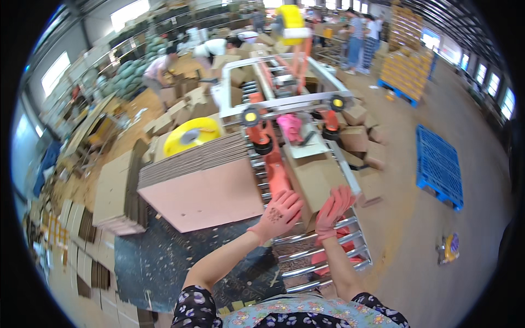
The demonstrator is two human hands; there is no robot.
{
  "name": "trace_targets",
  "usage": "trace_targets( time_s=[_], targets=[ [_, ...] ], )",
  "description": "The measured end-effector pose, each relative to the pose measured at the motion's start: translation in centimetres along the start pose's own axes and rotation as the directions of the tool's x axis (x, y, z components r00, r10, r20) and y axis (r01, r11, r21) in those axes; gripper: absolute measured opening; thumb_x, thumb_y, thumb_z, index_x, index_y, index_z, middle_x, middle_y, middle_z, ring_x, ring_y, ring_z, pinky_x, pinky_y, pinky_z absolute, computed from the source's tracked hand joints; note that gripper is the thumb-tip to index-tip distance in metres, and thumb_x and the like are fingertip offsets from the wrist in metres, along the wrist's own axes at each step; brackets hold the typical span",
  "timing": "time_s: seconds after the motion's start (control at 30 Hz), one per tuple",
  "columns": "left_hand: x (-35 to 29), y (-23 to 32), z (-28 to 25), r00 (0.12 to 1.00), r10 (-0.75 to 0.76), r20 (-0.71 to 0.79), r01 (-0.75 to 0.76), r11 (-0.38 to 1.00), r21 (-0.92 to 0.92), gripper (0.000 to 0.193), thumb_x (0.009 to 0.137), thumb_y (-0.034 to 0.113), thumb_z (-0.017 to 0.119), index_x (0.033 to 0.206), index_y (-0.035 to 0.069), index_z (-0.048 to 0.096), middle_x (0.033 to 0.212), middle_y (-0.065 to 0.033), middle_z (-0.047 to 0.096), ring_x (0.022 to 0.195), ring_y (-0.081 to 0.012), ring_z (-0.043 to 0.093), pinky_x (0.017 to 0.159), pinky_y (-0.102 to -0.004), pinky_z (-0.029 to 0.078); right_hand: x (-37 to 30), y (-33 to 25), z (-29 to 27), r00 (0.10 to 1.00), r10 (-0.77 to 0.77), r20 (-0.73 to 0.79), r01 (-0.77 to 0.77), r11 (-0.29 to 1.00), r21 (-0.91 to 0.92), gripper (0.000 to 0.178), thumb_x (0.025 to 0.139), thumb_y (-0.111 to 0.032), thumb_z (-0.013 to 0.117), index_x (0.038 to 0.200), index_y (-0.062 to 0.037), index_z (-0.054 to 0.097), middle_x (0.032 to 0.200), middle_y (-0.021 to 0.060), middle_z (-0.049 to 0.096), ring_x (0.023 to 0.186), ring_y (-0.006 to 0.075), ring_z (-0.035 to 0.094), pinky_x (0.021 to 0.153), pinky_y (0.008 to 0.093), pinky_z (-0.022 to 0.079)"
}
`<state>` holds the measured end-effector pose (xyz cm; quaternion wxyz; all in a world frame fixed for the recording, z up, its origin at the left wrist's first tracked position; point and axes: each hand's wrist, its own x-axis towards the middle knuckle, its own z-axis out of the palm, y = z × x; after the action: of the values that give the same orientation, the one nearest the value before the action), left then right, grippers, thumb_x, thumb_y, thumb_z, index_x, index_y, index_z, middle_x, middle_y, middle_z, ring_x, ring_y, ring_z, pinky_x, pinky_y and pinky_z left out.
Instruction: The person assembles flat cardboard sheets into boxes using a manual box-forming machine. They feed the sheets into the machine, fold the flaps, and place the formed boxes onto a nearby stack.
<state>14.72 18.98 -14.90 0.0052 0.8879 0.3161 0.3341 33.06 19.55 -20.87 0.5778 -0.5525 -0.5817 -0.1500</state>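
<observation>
Beyond the left grip point(281, 213) and right grip point(332, 213), I'm seeing a pale-framed machine point(295, 102) standing over steel rollers point(301, 253); the step in hand seems to be lining up a carton point(322, 177), the next move probably calling for an even two-handed push. Lying just ahead of and between the grips, it's looking plain brown, long, flat-topped. Both grips are showing extended fingers, clenching nothing; whether they're pressing it, I cannot tell
</observation>
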Motion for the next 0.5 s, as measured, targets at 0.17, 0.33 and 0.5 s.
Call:
trace_targets(
  time_s=[0.17, 0.33, 0.5],
  targets=[
    [-12.1, -6.6, -5.3, 0.664, -0.744, 0.075, 0.731, 0.666, 0.147, 0.017, 0.089, 0.016, 0.052, 0.100, 0.004, 0.056, 0.097, -0.0187, 0.061, 0.086, -0.0349, 0.061, 0.076, -0.0454, 0.046, 5.9, -18.7, 7.2, 0.784, -0.534, 0.317, 0.328, 0.790, 0.519, 0.044, 0.087, -0.026, 0.060, 0.126, -0.0064, 0.058, 0.134, 0.0142, 0.055, 0.130, 0.0332, 0.045, 0.110, 0.0533, 0.026],
    [-16.0, -8.5, -18.0, 0.806, -0.421, -0.416, 0.591, 0.606, 0.532, 0.046, 0.092, 0.018, 0.055, 0.135, 0.001, 0.048, 0.131, -0.0195, 0.052, 0.126, -0.0368, 0.044, 0.111, -0.0513, 0.027, 2.6, -22.5, 15.1, 0.480, -0.694, 0.537, 0.615, 0.703, 0.358, 0.071, 0.079, -0.054, 0.061, 0.138, -0.0160, 0.049, 0.149, 0.0089, 0.041, 0.140, 0.0354, 0.033, 0.112, 0.0653, 0.014],
    [-16.6, -7.0, -25.3, 0.728, -0.674, 0.126, 0.635, 0.732, 0.249, 0.048, 0.096, 0.039, 0.051, 0.129, 0.004, 0.054, 0.130, -0.0197, 0.056, 0.118, -0.0386, 0.053, 0.099, -0.0441, 0.041, -0.8, -23.7, 9.2, 0.650, -0.699, 0.298, 0.331, 0.613, 0.717, 0.020, 0.077, -0.030, 0.069, 0.086, -0.0142, 0.061, 0.121, 0.0008, 0.061, 0.131, 0.0237, 0.045, 0.114, 0.0606, 0.016]
  ],
)
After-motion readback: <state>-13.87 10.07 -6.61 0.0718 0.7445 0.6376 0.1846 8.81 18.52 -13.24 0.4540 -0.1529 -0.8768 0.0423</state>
